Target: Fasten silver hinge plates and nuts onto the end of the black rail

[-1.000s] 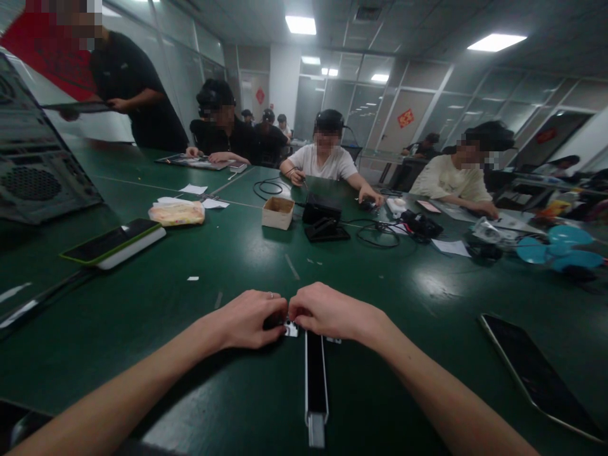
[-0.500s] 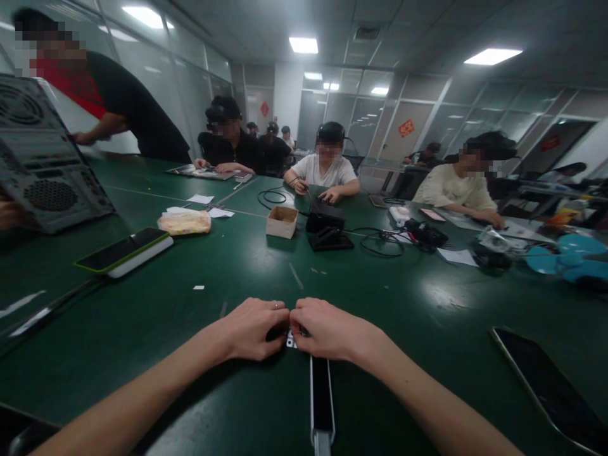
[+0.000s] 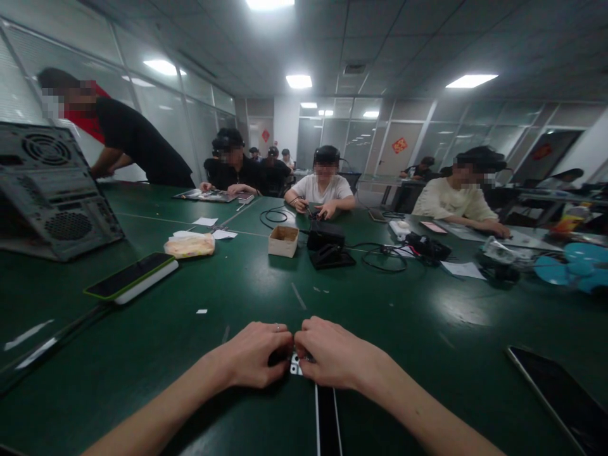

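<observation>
Dark green surface (image 3: 237, 278), shared, with other people busy along the far side. Your left hand (image 3: 256, 354) and right hand (image 3: 332, 354) meet knuckle to knuckle near you, both curled shut. The left pinches a small white fitting (image 3: 295, 366). The right is clamped over the far end of a slim black metal rail (image 3: 327, 421) lying flat and running back toward you. Likely seating the fitting on the rail end; your fingers hide the joint. Next calls for small, square pressure along the rail. Open room ahead and left; glossy black tablet (image 3: 560, 399) lies right, well apart.
</observation>
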`<state>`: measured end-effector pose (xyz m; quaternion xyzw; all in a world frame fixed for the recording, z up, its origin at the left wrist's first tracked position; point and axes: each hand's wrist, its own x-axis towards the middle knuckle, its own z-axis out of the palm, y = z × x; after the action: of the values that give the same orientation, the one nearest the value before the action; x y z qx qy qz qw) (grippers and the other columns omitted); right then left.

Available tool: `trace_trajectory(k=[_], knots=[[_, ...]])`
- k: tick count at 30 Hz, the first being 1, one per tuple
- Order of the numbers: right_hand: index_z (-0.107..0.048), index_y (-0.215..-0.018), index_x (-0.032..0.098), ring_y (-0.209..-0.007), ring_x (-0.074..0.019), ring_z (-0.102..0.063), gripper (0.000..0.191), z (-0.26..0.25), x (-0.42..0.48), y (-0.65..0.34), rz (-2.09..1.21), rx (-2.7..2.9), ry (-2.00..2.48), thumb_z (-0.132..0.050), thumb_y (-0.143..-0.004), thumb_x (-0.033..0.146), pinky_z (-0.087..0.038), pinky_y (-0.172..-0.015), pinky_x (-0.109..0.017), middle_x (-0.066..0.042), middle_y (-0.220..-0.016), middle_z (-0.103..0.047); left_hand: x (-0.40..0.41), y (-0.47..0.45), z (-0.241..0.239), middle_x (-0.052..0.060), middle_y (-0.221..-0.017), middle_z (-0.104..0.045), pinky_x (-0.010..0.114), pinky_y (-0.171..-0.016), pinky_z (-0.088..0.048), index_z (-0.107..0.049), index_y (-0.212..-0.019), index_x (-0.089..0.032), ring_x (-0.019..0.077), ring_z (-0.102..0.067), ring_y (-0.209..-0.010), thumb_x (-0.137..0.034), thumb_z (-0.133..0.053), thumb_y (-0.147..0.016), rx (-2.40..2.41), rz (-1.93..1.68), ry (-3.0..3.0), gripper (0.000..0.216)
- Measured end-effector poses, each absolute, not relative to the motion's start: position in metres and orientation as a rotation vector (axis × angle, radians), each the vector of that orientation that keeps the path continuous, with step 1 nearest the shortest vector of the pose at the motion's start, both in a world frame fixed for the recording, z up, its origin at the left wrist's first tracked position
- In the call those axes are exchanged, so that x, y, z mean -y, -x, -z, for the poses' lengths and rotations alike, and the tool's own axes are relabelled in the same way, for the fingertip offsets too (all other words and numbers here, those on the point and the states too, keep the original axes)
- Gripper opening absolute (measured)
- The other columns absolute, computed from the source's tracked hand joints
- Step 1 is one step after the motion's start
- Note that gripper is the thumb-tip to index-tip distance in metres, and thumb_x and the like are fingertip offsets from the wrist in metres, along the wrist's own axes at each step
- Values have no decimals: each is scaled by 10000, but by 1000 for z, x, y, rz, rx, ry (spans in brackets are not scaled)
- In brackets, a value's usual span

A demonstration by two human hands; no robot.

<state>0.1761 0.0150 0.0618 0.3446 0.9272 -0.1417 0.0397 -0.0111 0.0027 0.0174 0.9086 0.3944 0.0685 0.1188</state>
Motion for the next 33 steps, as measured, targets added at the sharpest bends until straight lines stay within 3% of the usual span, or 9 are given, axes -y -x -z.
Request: trace_trajectory(k=[16,26,33], knots=[[-649,-864,165,-820,-208,-580,126,-66,-22,-186,542,-2815,-1013,-574,-785,227,-391,-624,-265,-73,-862,-634,-3,9,-22,19,-823,-615,241,-610,-408,-549,-886,-172,156,-582,-675,-198,-496,-835,-1178,-341,-2542,78],[-649,-926,171,-845,-200,-588,150,-77,-32,-205,592,-2807,-1188,-585,-807,237,-430,-703,-296,-60,-907,-647,-2,7,-19,3,-817,-594,220,-588,-399,-572,-896,-166,127,-545,-650,-156,-558,-814,-1121,-476,-2438,84],[-642,-940,186,-815,-183,-594,157,-92,-36,-244,593,-2857,-1407,-537,-859,270,-462,-706,-309,-55,-939,-645,-3,7,-13,7,-865,-609,222,-611,-421,-580,-1003,-166,118,-550,-668,-173,-591,-851,-1046,-522,-2439,153]])
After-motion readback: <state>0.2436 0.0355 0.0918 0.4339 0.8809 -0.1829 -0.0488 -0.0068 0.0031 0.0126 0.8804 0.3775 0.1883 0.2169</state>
